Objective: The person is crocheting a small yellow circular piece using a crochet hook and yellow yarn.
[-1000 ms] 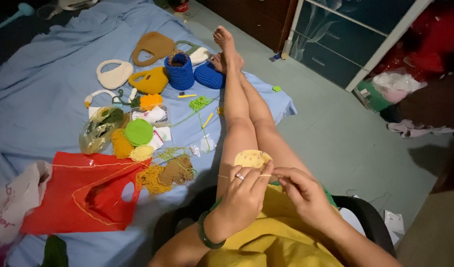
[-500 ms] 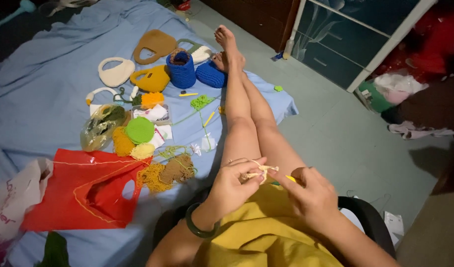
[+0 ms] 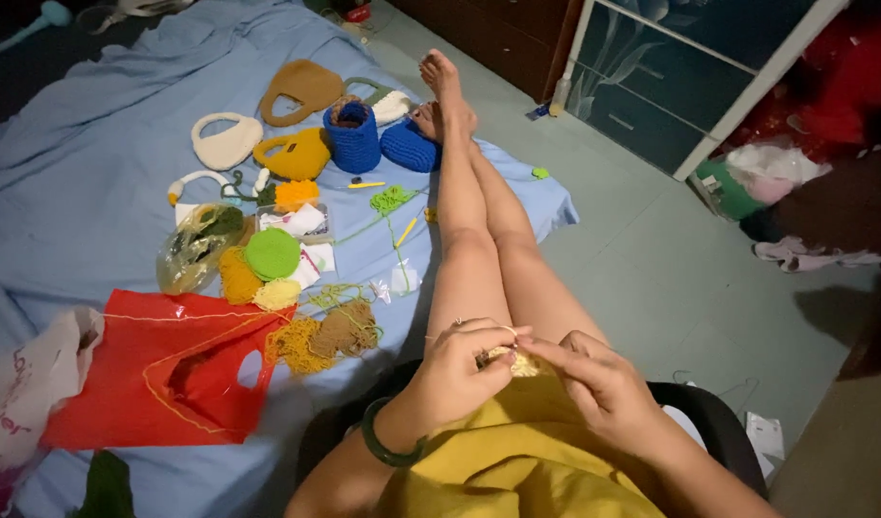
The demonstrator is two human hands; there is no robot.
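Hands meet over the lap: left hand [image 3: 457, 369] and right hand [image 3: 594, 384] both have their fingers curled closed onto a small pale-yellow crochet piece [image 3: 517, 363], pinched between them just above the yellow garment [image 3: 517, 460] — mostly hidden, so its long axis and facing cannot be told. Legs stretch away onto the blue bedsheet [image 3: 85, 144], where a red plastic bag [image 3: 162, 369], a green crochet disc [image 3: 272, 253], two blue crochet baskets [image 3: 354, 139] and a tan crochet bag [image 3: 301, 88] lie well apart from the hands — left wrist carries a dark green bangle [image 3: 388, 446].
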